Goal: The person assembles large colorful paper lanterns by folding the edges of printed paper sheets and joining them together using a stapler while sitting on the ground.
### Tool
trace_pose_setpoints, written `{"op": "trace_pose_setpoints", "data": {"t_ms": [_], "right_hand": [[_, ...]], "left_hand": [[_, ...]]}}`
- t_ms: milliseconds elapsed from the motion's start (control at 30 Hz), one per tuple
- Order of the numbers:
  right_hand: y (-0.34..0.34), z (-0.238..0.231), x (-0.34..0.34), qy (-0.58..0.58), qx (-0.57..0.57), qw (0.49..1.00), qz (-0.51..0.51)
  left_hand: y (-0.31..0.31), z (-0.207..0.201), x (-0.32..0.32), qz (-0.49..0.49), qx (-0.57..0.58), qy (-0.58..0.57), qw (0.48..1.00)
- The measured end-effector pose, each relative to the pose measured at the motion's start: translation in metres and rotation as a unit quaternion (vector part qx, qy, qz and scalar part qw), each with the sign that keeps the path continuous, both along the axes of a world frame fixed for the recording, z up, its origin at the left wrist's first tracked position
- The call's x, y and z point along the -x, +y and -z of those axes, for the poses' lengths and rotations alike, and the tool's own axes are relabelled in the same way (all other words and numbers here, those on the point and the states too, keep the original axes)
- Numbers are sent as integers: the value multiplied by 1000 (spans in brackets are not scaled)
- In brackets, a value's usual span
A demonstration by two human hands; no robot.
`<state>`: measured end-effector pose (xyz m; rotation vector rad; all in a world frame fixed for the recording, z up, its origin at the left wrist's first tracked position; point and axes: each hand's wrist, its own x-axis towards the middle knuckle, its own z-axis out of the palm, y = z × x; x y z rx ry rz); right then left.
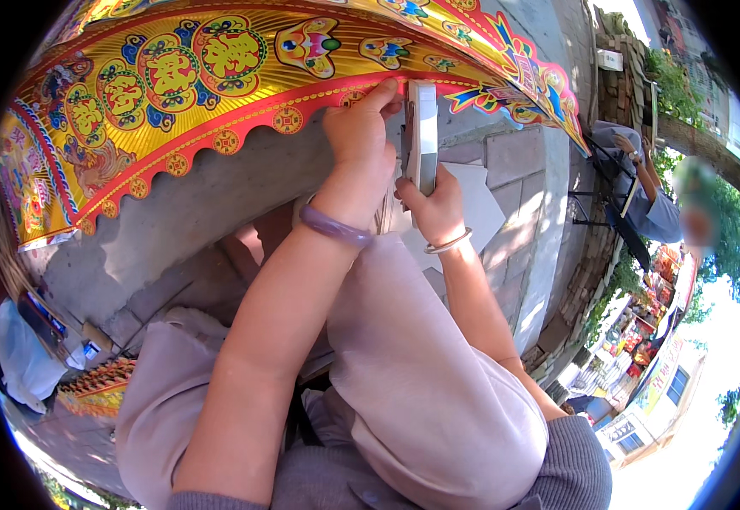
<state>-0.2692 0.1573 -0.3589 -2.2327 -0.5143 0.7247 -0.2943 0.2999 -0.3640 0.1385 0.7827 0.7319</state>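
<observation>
A long gold and red printed decoration (170, 75), apparently paper or card with a scalloped red border, curves across the top of the head view. My left hand (358, 136), with a purple bangle on its wrist, pinches the red border near the middle. Just to its right, my right hand (440, 206), wearing a thin pale bangle, is closed round the lower end of a silver-grey stapler (424, 136). The stapler points away from me, its far end at the red border. Whether its jaws are around the border cannot be made out.
My knees rise below my hands. Pale flat sheets (472, 204) lie on the paving beyond the right hand. A white plastic bag (26, 357) and more gold and red decorations (98, 387) are at the left. Another person (650, 200) sits at the right, near a goods stall (633, 340).
</observation>
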Motion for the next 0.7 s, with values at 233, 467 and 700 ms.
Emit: {"op": "trace_pose_setpoints", "data": {"t_ms": [233, 467, 700], "right_hand": [[-45, 13, -8, -163, 59, 981, -86], [-4, 27, -32, -382, 99, 908, -140], [9, 16, -57, 94, -409, 874, 246]], "left_hand": [[2, 2, 2, 16, -25, -15, 999], [-1, 3, 1, 6, -22, -3, 1000], [-3, 4, 3, 8, -30, 1, 1000]]}}
